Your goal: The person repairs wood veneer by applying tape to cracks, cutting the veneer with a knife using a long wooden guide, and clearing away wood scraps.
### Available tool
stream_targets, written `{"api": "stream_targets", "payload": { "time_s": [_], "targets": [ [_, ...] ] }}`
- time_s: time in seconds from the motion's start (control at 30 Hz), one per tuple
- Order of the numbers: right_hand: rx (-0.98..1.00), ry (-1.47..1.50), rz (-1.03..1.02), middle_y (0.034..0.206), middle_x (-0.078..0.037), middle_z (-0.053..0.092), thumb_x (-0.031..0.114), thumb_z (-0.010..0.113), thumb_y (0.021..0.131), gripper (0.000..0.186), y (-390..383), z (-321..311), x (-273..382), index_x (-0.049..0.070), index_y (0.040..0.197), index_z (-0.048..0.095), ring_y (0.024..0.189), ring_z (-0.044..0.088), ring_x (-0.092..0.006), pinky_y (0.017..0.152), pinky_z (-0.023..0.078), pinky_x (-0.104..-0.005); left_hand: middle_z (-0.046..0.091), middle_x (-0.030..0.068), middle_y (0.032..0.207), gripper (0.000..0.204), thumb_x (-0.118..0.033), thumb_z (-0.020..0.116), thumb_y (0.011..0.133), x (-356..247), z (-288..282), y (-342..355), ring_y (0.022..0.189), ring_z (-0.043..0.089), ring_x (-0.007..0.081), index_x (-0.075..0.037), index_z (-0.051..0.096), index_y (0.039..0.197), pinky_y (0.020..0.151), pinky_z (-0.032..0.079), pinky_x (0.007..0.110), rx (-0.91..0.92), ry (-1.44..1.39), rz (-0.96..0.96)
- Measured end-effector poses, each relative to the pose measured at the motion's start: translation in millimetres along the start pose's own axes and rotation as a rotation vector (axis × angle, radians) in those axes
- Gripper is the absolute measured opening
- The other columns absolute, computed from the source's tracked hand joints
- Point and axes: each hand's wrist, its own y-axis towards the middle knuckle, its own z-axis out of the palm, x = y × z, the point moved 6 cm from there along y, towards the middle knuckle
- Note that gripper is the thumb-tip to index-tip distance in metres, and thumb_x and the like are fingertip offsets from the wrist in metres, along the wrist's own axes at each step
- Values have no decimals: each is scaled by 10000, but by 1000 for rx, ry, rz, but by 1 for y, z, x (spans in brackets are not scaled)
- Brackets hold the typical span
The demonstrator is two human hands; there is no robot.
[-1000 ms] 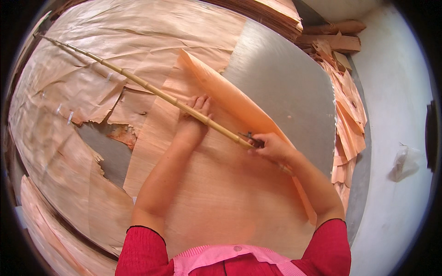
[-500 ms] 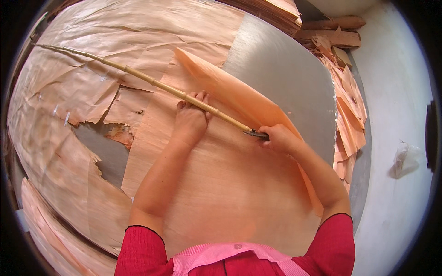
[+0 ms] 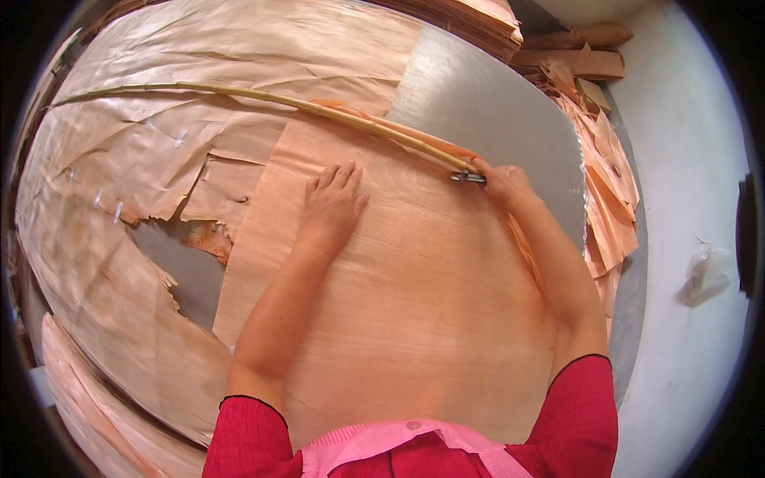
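Observation:
My left hand [image 3: 332, 203] lies flat with spread fingers on a pale orange wood veneer sheet [image 3: 414, 295]. A long, thin bamboo pole [image 3: 351, 119] crosses the far part of this sheet, bowing as it runs to the far left. Its near end is at my right hand [image 3: 506, 186], whose fingers are closed around it. A small black and silver tool [image 3: 468, 177] sticks out from the same hand; its kind I cannot make out. Beyond the pole shows a narrow strip of the sheet's folded far edge.
Wrinkled veneer [image 3: 159, 263] with a ragged hole covers the left of the work surface. Grey surface [image 3: 470, 80] shows at the far right. Loose veneer scraps [image 3: 610, 183] hang beside the white wall [image 3: 677, 215]. A veneer stack [image 3: 478, 24] stands at the back.
The pole has swung away from me, off my left hand, and now bows. My right hand has moved right and away. The sheet's raised flap has gone down behind the pole.

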Motion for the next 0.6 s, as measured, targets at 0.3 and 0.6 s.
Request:
{"api": "stream_targets", "payload": {
  "time_s": [0.3, 0.6],
  "targets": [
    [350, 326, -42, 837, -144, 628, 177, 581, 726, 226, -28, -30, 21, 88, 928, 628, 810, 586, -301, 701, 457, -378, 482, 62, 1244, 425, -275, 551, 817, -5, -3, 0, 1171, 397, 239, -71, 498, 1186, 948, 307, 409, -21, 34, 13],
    [98, 475, 95, 871, -144, 621, 158, 510, 818, 202, -102, -23, 36, 37, 973, 559, 839, 569, -328, 721, 446, -418, 551, 97, 1021, 289, -219, 554, 792, -11, -1, 3, 1063, 450, 286, -44, 561, 1022, 878, 330, 439, -7, 60, 68]
  ]
}}
